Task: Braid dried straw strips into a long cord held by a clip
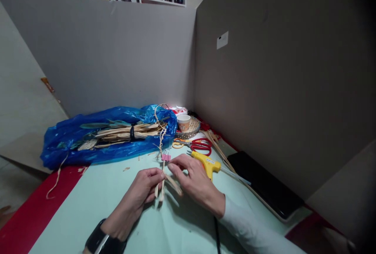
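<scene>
My left hand (146, 185) is closed, pinching pale dried straw strips (161, 195) just below a pink binder clip (166, 157). Their loose ends hang down over the pale green table cover. Above the clip, a thin twisted straw braid (161, 140) runs up toward a blue plastic bag. Close on the right side of the strips is my right hand (190, 173), its bent thumb and forefinger slightly apart with nothing visible between them. One strip slants beneath this hand, slightly blurred; its other fingers are partly hidden.
A blue plastic bag (69, 128) holds a tied straw bundle (117, 134). Beyond my right hand lie a yellow glue gun (207, 162), red-handled scissors (201, 147) and a black flat device (261, 183). A paper cup (183, 123) stands on a woven tray (194, 126). Grey partitions enclose the back and right.
</scene>
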